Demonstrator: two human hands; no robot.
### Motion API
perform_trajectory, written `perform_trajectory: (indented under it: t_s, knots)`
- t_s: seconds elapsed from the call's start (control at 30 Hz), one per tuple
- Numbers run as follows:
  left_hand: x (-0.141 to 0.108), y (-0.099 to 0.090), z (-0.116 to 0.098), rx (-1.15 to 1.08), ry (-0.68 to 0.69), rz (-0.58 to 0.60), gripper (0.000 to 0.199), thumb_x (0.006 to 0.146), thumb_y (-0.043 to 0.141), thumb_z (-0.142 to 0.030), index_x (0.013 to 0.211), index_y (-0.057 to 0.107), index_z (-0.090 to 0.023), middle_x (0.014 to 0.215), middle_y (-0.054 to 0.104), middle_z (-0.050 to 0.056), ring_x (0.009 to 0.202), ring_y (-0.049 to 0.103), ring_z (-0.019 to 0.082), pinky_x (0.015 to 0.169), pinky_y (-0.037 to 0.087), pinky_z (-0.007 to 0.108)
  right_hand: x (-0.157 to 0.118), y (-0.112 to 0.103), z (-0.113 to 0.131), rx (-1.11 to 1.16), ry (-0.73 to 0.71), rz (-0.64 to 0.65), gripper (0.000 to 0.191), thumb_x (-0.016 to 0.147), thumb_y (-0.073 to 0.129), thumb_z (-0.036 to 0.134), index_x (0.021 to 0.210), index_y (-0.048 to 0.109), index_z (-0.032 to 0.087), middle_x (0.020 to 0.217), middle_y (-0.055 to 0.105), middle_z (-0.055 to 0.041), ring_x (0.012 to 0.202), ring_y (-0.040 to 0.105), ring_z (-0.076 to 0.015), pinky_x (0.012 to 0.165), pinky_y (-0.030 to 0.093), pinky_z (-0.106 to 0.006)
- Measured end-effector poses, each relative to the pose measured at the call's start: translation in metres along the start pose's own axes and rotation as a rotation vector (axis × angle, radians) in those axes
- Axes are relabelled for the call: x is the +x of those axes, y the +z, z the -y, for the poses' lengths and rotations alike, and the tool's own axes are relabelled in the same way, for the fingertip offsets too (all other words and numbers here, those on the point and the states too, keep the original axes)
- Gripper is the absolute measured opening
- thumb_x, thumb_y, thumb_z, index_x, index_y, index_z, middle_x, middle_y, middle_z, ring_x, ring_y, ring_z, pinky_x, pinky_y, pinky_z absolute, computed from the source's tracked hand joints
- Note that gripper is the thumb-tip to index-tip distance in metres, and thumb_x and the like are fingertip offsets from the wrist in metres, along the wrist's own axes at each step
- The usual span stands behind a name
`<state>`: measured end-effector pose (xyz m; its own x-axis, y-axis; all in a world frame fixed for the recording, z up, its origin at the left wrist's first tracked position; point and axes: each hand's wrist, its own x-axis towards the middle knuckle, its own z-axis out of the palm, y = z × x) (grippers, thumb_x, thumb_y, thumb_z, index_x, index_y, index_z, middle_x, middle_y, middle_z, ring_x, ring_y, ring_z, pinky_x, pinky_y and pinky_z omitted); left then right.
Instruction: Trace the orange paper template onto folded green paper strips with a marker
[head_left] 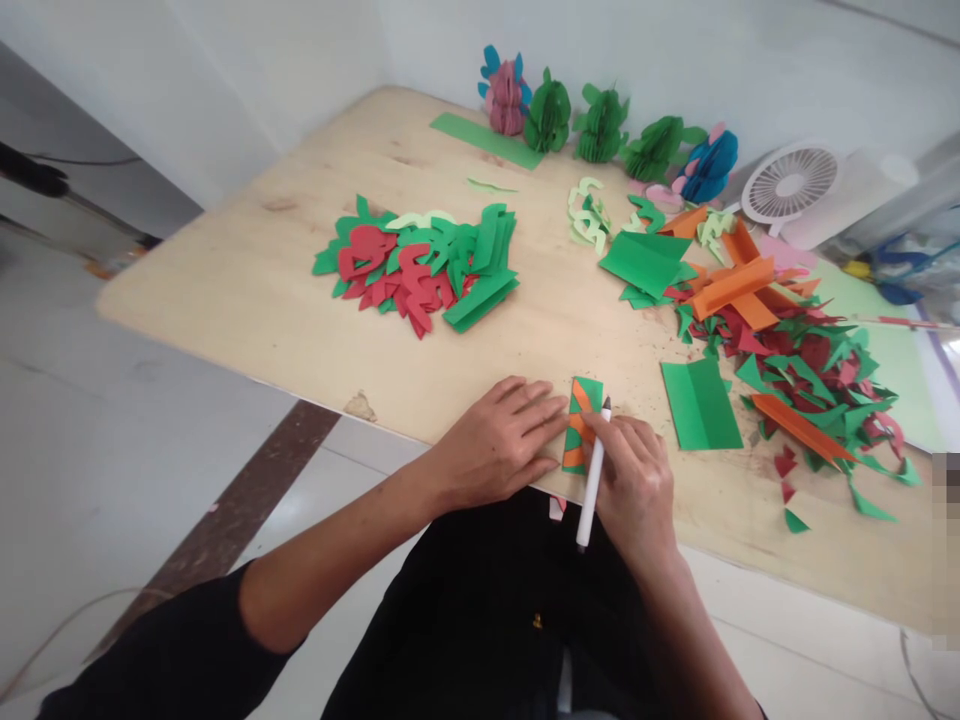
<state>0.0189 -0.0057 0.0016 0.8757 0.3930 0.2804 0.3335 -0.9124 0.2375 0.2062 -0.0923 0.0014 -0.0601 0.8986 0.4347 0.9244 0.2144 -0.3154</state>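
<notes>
Right hand [634, 480] had its fingers round a white marker [593, 484], tips on green-and-orange paper [574, 440] below-right of mid-frame; left hand [506, 440] lay pretty flat on the counter [255, 280], fingers slightly spread.

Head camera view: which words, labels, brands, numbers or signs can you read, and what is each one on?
None can be read anywhere in this view.
White pen in the right hand: no readable marking.
Green-and-orange paper piece: no lettering to make out.
White fan: no legible label.
</notes>
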Motion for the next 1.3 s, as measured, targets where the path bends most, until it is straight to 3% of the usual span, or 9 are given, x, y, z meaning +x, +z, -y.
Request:
perform_trajectory:
  t_s: [0.4, 0.7, 0.93, 1.13, 1.3]
  knots:
    - [0.0009, -0.0031, -0.0027, 0.111, 0.017, 0.013, 0.038, 0.098, 0.042, -0.033, 0.127, 0.056, -0.012, 0.135, 0.056, 0.014, 0.124, 0.049, 0.031, 0.103, 0.039, 0.049, -0.0012, 0.0005, -0.0006, 0.005, -0.006, -0.001, 0.032, 0.09, 0.047, 0.011, 0.115, 0.064, 0.02, 0.095, 0.069, -0.0088, 0.095, 0.06, -0.0238, 0.08, 0.046, -0.037]
    - [0.0023, -0.0042, -0.0002, 0.239, 0.107, 0.022, 0.036, 0.1, 0.039, -0.03, 0.124, 0.057, -0.011, 0.133, 0.056, 0.016, 0.118, 0.053, 0.031, 0.095, 0.043, 0.045, 0.0, -0.0003, 0.0008, -0.002, -0.006, -0.003, 0.031, 0.092, 0.045, 0.013, 0.114, 0.065, 0.02, 0.092, 0.069, -0.0084, 0.093, 0.06, -0.0226, 0.077, 0.045, -0.035]
    - [0.0005, 0.0004, 0.0053, 0.221, 0.143, 0.0, 0.039, 0.099, 0.042, -0.034, 0.126, 0.057, -0.011, 0.131, 0.058, 0.016, 0.118, 0.053, 0.031, 0.097, 0.043, 0.046, -0.0016, 0.0013, -0.0018, -0.019, -0.018, -0.01, 0.032, 0.091, 0.047, 0.012, 0.115, 0.065, 0.019, 0.093, 0.069, -0.0093, 0.095, 0.06, -0.024, 0.079, 0.045, -0.038]
    - [0.0003, -0.0014, 0.0027, 0.067, 0.022, -0.024, 0.037, 0.097, 0.044, -0.034, 0.125, 0.058, -0.014, 0.134, 0.059, 0.011, 0.123, 0.051, 0.029, 0.104, 0.039, 0.045, -0.0012, 0.0011, -0.0018, -0.03, -0.026, -0.01, 0.032, 0.092, 0.046, 0.013, 0.116, 0.065, 0.019, 0.092, 0.069, -0.0091, 0.093, 0.06, -0.0237, 0.079, 0.045, -0.037]
    - [0.008, 0.0009, -0.0033, -0.045, -0.064, -0.084, 0.037, 0.096, 0.046, -0.036, 0.121, 0.06, -0.013, 0.138, 0.056, 0.013, 0.128, 0.049, 0.029, 0.107, 0.038, 0.045, -0.001, 0.0007, -0.0021, -0.021, -0.038, -0.01, 0.031, 0.091, 0.045, 0.012, 0.115, 0.065, 0.019, 0.094, 0.069, -0.0092, 0.093, 0.06, -0.023, 0.078, 0.045, -0.036]
